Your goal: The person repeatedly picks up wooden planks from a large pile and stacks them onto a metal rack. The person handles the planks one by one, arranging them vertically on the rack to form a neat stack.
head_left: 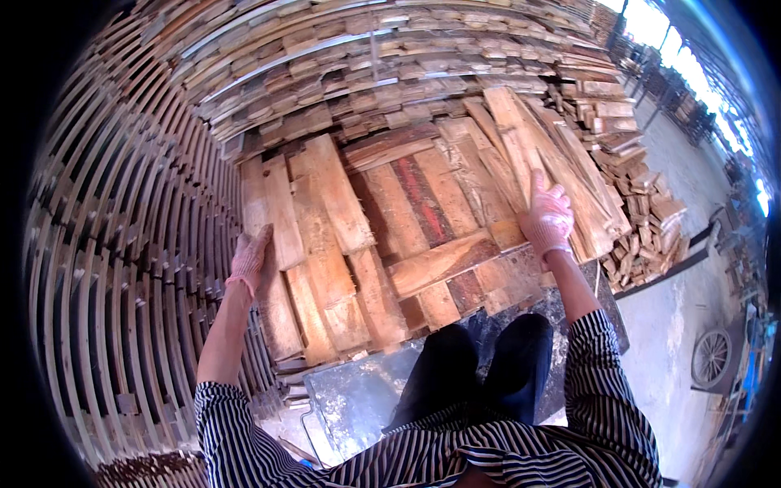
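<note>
My left hand (250, 259), in a pale pinkish knit glove, is closed at the left edge of a wooden board (282, 215); part of its fingers is hidden there. On the right, my right hand (548, 218) wears a similar glove. Its fingers are bent at the lower end of a long pale board (514, 130), which lies at a slant on other boards. Between both hands spreads a layered pile of short wooden boards (332, 195). One board in the middle has a dark red streak (421, 199). A board lies crosswise (443, 262) near the pile's front.
Tall stacks of boards rise behind (366, 73) and, with gaps, at the left (106, 268). Short wood pieces (647, 220) are heaped at the right. A worn dark metal surface (358, 398) lies by my legs. A spoked wheel (712, 358) stands far right on the concrete floor (663, 325).
</note>
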Tool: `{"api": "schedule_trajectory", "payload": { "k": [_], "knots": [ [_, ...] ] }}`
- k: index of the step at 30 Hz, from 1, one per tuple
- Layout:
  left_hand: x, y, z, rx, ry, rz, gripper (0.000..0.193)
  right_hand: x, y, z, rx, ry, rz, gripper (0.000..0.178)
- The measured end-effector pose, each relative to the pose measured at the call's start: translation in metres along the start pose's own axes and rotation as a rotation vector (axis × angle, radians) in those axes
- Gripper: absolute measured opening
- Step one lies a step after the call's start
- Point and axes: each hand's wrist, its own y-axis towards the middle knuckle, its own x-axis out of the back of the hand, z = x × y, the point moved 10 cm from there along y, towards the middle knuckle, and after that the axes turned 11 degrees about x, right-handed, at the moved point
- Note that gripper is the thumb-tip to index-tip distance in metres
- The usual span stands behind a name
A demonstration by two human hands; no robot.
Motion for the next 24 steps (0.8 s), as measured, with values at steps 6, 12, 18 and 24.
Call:
{"api": "schedule_trajectory", "payload": {
  "k": [6, 12, 18, 24],
  "knots": [
    [-0.013, 0.016, 0.006, -0.006, -0.24, 0.131, 0.083, -0.005, -0.032, 0.051, -0.002, 0.192, 0.296, 0.091],
    [-0.007, 0.011, 0.005, -0.013, -0.158, 0.066, 0.075, -0.009, -0.078, 0.227, 0.368, 0.372, 0.63, 0.082],
    [-0.009, 0.006, 0.002, -0.03, -0.165, 0.04, 0.07, -0.039, -0.05, 0.257, 0.384, 0.668, 0.374, 0.088],
    [0.003, 0.002, 0.001, -0.022, 0.127, 0.017, 0.069, -0.092, 0.003, 0.263, 0.381, 1.049, 0.514, 0.095]
  ]
}}
